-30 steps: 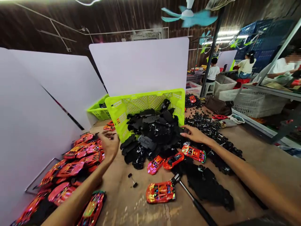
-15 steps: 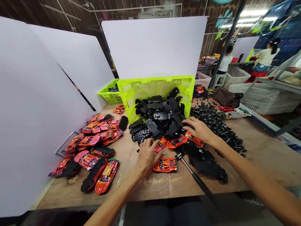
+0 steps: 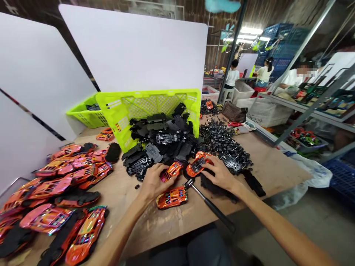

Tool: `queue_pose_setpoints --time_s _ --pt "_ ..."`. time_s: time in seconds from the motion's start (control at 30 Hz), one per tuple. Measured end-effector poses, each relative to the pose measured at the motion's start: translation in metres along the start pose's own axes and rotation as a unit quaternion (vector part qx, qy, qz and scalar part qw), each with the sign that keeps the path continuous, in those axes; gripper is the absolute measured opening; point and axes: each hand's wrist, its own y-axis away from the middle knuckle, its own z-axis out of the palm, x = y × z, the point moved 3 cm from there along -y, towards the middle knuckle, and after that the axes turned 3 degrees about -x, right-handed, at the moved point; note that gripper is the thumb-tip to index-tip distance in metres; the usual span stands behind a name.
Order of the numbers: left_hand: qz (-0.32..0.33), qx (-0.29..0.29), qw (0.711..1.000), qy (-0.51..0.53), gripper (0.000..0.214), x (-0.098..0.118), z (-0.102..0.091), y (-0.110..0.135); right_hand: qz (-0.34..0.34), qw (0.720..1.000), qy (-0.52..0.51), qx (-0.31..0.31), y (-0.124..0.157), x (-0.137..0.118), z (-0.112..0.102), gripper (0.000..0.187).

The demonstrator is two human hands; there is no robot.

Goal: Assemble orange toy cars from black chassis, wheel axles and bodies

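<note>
My left hand (image 3: 155,181) curls over a pink-orange toy car body (image 3: 171,171) and seems to grip it. My right hand (image 3: 219,174) rests over an orange toy car (image 3: 198,165), fingers around it. Between them lies another orange car body (image 3: 172,197), beside the steel head of a black-handled hammer (image 3: 210,207). Black plastic chassis parts (image 3: 158,146) spill from a tipped lime-green crate (image 3: 146,107). Loose wheel-and-axle sets (image 3: 222,142) are heaped to the right. Many red-orange car bodies (image 3: 63,181) lie in rows at the left of the wooden workbench (image 3: 130,210).
A second lime crate (image 3: 85,116) stands behind white panels' lower edge at left. Beyond the bench are a brown bag (image 3: 234,112), a white mesh basket (image 3: 266,114) and stacked blue crates (image 3: 280,40). Several co-workers sit at the back and right.
The view has swung right, so the bench contents shift left. My left hand has moved from the table onto a car body, and my right hand has come down over an orange car.
</note>
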Motion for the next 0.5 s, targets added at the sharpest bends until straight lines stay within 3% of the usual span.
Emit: queue_pose_setpoints --time_s 0.07,0.13,0.23,0.33,0.4,0.5 --pt "-0.041 -0.005 0.993 0.114 0.036 -0.001 -0.004 0.002 0.023 1.000 -0.012 0.017 -0.001 0.022 -0.008 0.023" --pt "-0.102 0.003 0.964 0.245 0.039 -0.002 -0.005 0.002 0.062 0.997 -0.055 0.000 -0.006 0.043 -0.015 0.025" --pt "-0.188 0.054 0.869 0.454 0.042 -0.002 -0.006 -0.004 0.111 0.982 -0.133 -0.071 -0.023 0.065 -0.016 0.037" --pt "-0.233 0.103 0.768 0.588 0.041 0.006 -0.006 -0.018 0.139 0.972 -0.159 -0.108 -0.047 0.079 -0.009 0.079" --pt "-0.219 0.149 0.749 0.608 0.040 0.019 -0.007 -0.027 0.153 0.967 -0.167 -0.118 -0.062 0.083 -0.001 0.084" --pt "-0.165 0.174 0.775 0.584 0.047 0.045 -0.002 -0.042 0.162 0.966 -0.176 -0.102 -0.073 0.079 0.007 0.057"
